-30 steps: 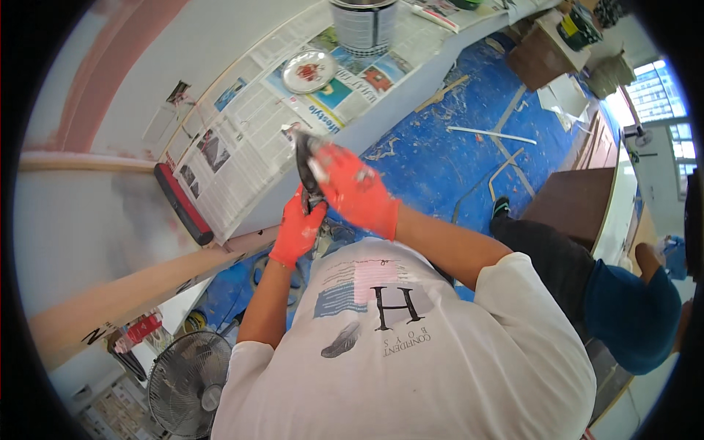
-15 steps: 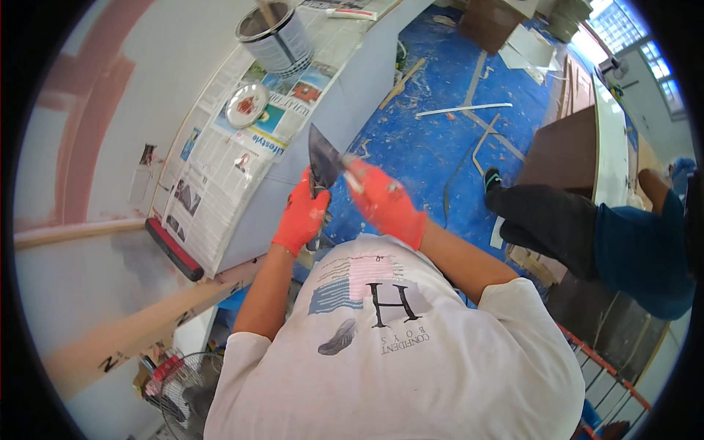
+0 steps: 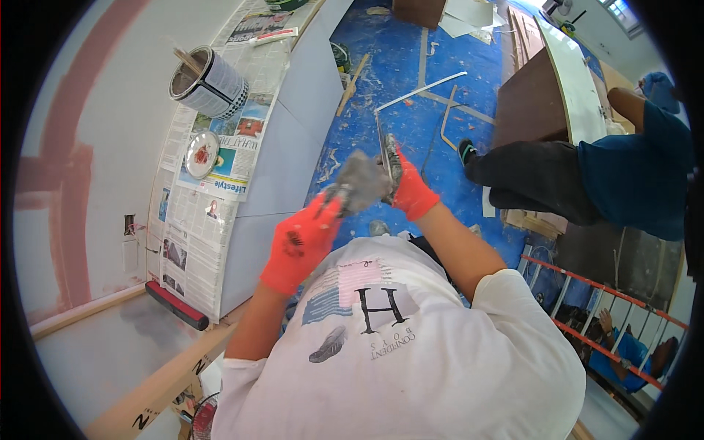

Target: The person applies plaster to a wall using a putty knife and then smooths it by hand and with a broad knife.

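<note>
At the far left a pale wall point(image 3: 88, 147) carries broad reddish-brown bands. Beside it a grey panel surface point(image 3: 293, 147) is laid with sheets of newspaper point(image 3: 198, 220). On the paper stands an open paint can point(image 3: 209, 82) with sticks poking out of it, and just below it lies a round metal lid point(image 3: 202, 154) smeared with red. At the paper's lower edge rests a dark bar with a red stripe point(image 3: 176, 306), touching a wooden batten point(image 3: 169, 381) that runs off to the lower left.

The left hand point(image 3: 304, 242), in an orange-red glove, is curled tight around the handle of a putty knife point(image 3: 356, 183), whose wide grey-coated blade sits up in front of the chest (the blade is blurred, so its edge cannot be made out). Just to its right the right hand point(image 3: 411, 192), gloved the same, is closed on a second scraper point(image 3: 387, 158), its thin blade seen edge-on and pointing up. The two blades meet or nearly meet between the hands; I cannot tell which.

Beyond them lies a blue floor sheet point(image 3: 396, 81) strewn with strips and offcuts. Further right another person point(image 3: 601, 176) in a blue top and dark trousers bends beside a brown cabinet point(image 3: 535, 103), and an orange ladder point(image 3: 609, 315) lies at the lower right.
</note>
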### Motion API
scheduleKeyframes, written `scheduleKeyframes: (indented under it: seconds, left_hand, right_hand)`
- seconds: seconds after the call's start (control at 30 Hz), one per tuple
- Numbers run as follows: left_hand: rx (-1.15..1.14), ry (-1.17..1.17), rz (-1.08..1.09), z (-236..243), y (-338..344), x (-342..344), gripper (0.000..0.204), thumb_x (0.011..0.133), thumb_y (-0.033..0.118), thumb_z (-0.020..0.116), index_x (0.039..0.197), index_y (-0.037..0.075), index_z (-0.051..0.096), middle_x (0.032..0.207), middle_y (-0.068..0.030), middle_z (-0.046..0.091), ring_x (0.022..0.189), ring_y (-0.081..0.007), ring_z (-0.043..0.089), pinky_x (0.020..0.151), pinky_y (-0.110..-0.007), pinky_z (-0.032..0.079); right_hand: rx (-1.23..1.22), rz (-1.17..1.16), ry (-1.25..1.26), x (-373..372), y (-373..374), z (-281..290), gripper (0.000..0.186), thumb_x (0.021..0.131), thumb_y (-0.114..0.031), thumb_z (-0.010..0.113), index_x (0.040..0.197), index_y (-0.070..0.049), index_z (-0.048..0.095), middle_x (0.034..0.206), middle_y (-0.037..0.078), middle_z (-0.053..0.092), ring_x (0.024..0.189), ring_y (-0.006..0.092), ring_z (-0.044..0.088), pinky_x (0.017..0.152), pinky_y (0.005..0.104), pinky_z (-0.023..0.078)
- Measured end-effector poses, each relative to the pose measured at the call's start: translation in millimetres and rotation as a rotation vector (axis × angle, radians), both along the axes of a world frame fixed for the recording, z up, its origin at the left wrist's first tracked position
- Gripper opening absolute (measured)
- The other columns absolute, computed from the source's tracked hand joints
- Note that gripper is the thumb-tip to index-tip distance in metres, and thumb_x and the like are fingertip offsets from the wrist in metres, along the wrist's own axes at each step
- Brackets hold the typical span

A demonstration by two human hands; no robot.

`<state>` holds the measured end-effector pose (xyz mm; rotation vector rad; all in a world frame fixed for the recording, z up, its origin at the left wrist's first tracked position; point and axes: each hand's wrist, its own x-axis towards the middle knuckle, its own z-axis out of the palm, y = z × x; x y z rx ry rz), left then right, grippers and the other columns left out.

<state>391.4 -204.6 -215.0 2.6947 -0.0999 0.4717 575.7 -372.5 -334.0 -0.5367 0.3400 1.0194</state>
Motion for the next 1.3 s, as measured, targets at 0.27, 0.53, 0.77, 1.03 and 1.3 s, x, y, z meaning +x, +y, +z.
scheduleKeyframes:
  seconds: [0.27,0.53,0.77,1.03,1.3]
  left_hand:
    - [-0.264,0.349,0.007,-39,11,82,0.043,0.092,0.014,0.065,0.135,0.011,0.057,0.114,-0.0181,0.067,0.089,-0.0355,0.068,0.076,-0.042,0.056]
    - [-0.263,0.482,-0.089,0,-32,66,0.043,0.095,0.015,0.060,0.138,0.014,0.054,0.116,-0.0162,0.066,0.096,-0.0348,0.068,0.080,-0.041,0.056]
    - [0.028,0.235,-0.249,19,-49,60,0.043,0.095,0.016,0.060,0.137,0.011,0.055,0.116,-0.0156,0.066,0.095,-0.0327,0.067,0.079,-0.039,0.054]
    - [-0.095,0.231,0.098,3,4,61,0.042,0.096,0.014,0.058,0.138,0.010,0.054,0.114,-0.0173,0.065,0.085,-0.0313,0.066,0.078,-0.038,0.053]
    - [-0.179,0.333,0.063,16,-28,45,0.037,0.100,0.018,0.053,0.137,0.011,0.056,0.119,-0.0159,0.065,0.087,-0.0312,0.066,0.079,-0.035,0.053]
  right_hand:
    - [0.171,0.229,-0.158,-38,-37,-4,0.053,0.098,-0.064,0.044,0.086,-0.014,0.058,0.054,0.000,0.053,0.047,0.0184,0.055,0.041,0.0364,0.042]
    - [0.024,-0.089,-0.676,-21,-52,-58,0.040,0.102,-0.050,0.048,0.092,-0.013,0.058,0.056,0.002,0.054,0.043,0.0187,0.053,0.038,0.0310,0.038]
    - [-0.058,-0.144,-0.468,-2,-63,-60,0.036,0.101,-0.046,0.052,0.093,-0.013,0.063,0.064,0.006,0.058,0.054,0.0183,0.059,0.043,0.0315,0.042]
    - [-0.258,-0.085,-0.286,-7,-74,28,0.034,0.099,-0.046,0.056,0.107,-0.014,0.067,0.080,0.002,0.062,0.063,0.0132,0.061,0.048,0.0314,0.046]
    - [-0.328,-0.368,-0.598,-8,-56,41,0.035,0.100,-0.038,0.058,0.121,-0.010,0.062,0.093,0.001,0.064,0.076,0.0120,0.063,0.063,0.0278,0.051]
